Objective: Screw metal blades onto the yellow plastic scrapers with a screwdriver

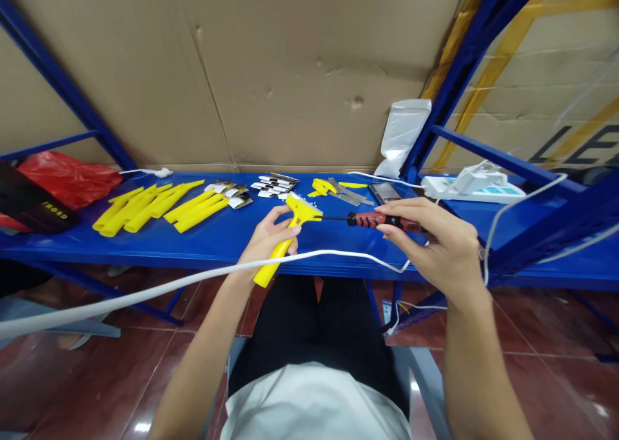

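Left hand (267, 239) wrapped round yellow scraper (286, 239), steadying its head for the tip. Right hand (438, 246) pinching red screwdriver (374, 219), level, right of the scraper. Spare yellow handles (155, 209) lined up left of the scraper, within reach.

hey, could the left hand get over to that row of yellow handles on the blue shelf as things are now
Probably not straight away: the left hand is shut on a yellow scraper. The yellow handles lie in the open on the blue shelf, nothing between.
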